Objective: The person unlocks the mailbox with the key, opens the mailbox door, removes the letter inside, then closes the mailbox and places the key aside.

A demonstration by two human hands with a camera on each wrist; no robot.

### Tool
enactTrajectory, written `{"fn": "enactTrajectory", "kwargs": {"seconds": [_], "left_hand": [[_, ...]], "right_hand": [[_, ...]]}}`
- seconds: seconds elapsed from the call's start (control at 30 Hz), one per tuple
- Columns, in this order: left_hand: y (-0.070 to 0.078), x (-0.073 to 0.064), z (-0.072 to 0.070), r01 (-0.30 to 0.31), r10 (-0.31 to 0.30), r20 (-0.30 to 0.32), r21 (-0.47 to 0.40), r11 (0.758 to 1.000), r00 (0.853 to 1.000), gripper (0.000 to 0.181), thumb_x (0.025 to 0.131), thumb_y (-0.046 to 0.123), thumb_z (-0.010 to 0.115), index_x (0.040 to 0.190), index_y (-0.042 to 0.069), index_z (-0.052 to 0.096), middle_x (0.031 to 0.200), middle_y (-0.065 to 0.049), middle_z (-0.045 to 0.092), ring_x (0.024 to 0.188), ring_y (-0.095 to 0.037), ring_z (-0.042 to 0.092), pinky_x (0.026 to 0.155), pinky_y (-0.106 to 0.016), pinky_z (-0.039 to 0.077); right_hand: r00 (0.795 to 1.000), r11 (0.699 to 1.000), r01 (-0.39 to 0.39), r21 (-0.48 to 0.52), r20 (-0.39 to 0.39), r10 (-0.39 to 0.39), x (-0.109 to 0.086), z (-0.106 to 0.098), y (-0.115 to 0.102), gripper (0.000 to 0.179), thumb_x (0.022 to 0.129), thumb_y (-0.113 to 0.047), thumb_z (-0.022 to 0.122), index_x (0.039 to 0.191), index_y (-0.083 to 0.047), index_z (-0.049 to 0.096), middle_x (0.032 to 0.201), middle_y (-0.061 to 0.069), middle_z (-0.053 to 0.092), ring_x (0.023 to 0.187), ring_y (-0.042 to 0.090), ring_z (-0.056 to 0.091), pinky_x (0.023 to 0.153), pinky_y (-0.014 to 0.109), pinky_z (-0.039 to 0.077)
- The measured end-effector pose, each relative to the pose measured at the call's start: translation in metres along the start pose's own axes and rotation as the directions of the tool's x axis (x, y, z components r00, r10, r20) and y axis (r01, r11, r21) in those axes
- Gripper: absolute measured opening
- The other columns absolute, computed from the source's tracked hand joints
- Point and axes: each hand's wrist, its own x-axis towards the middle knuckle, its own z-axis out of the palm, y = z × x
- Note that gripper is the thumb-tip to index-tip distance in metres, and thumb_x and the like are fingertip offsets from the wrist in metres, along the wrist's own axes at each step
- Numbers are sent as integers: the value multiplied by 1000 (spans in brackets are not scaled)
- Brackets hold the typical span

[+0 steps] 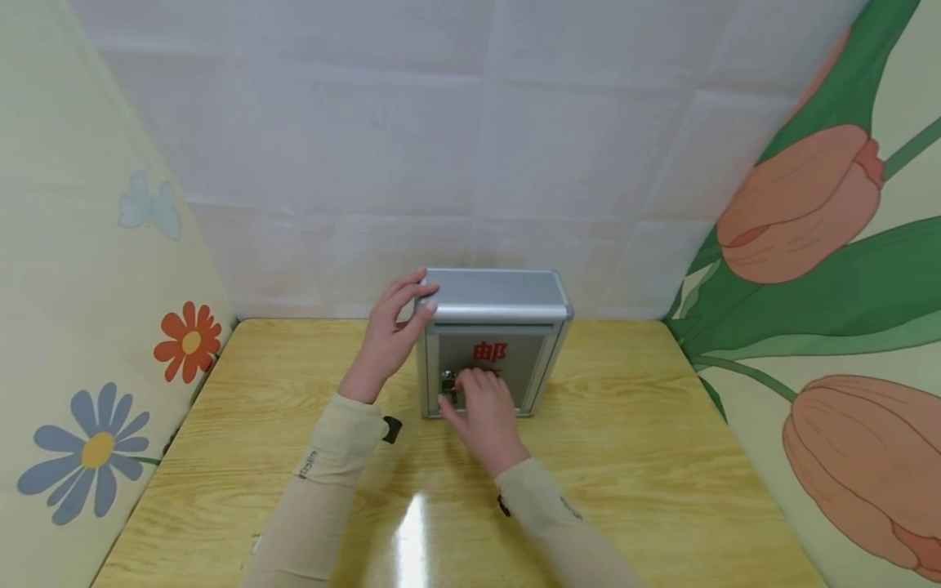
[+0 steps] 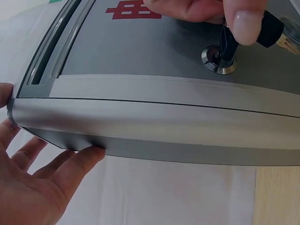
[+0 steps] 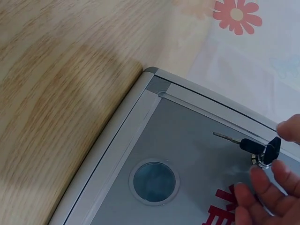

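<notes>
A grey metal mailbox (image 1: pixel 497 286) with a red character on its front stands on the table. My left hand (image 1: pixel 390 331) rests spread over its upper left corner; in the left wrist view, fingertips (image 2: pixel 93 152) touch the side panel. On the front, a black-headed key (image 2: pixel 228 44) sits in the round lock (image 2: pixel 219 60). My right hand (image 1: pixel 487 416) has its thumb and fingers on either side of that key's head. A second black-headed key (image 3: pixel 248 145) dangles from it in the right wrist view. Fingers partly hide the key in the left wrist view.
A wood-grain table (image 1: pixel 632 457) carries the mailbox. Behind it hangs a white sheet (image 1: pixel 353 147). Flower-printed panels stand at the left (image 1: pixel 44 245) and right (image 1: pixel 912 343). A round window (image 3: pixel 154 182) is set low in the mailbox front.
</notes>
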Motion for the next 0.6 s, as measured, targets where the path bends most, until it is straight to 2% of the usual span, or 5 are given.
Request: {"fn": "enactTrajectory", "kwargs": {"seconds": [0.33, 0.6], "left_hand": [[0, 0, 0, 0, 0, 2, -12, 1000, 1000, 30, 96, 2, 55, 125, -6, 59, 145, -23, 37, 135, -34, 33, 92, -54, 45], [2, 0, -1, 3, -3, 12, -6, 1000, 1000, 31, 97, 3, 54, 125, -6, 58, 146, -23, 36, 135, -35, 32, 92, -55, 44]], "right_hand": [[999, 998, -38, -46, 35, 39, 4, -3, -4, 29, 87, -37, 68, 75, -15, 54, 71, -6, 47, 66, 13, 42, 62, 29, 39], [998, 997, -39, -61, 37, 41, 6, -4, -7, 30, 88, -37, 67, 74, -14, 54, 71, -5, 45, 66, 14, 42, 61, 31, 38]]}}
